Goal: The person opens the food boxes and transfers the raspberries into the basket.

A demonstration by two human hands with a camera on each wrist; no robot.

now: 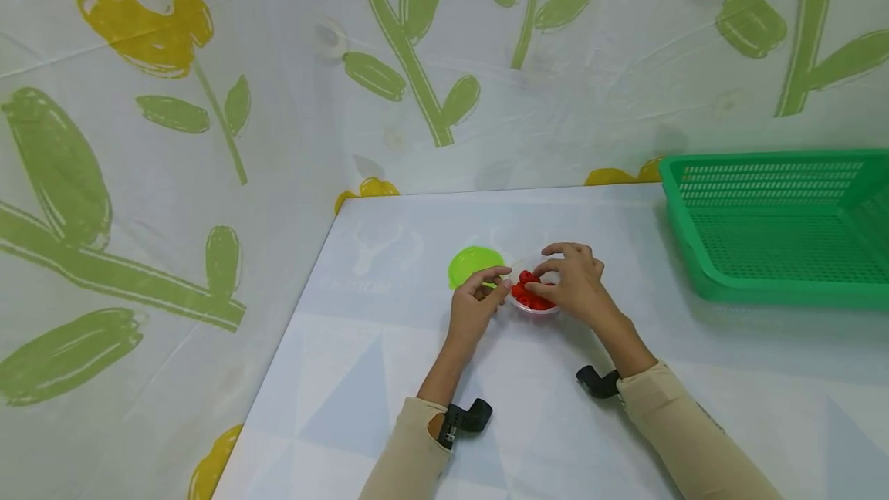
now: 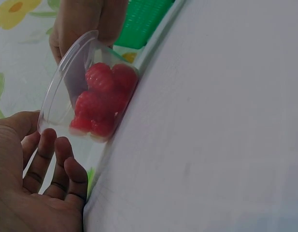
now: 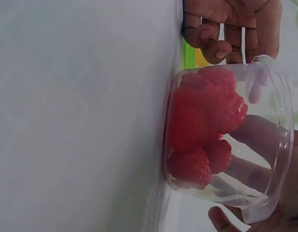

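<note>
A clear plastic tub stands on the table, with several red raspberries heaped in its bottom. My left hand is on the tub's left side and pinches the rim with its fingertips, the other fingers loosely curled below. From the right, my right hand reaches over the rim, thumb and fingers down inside the tub among the raspberries. Through the clear wall, the right fingers show right at the fruit; I cannot tell whether they grip a berry.
Just behind my left hand lies a round bright-green disc, like a shallow lid. A large green plastic basket stands at the right rear of the white table. Flower-patterned cloth hangs along the table's left and back edges.
</note>
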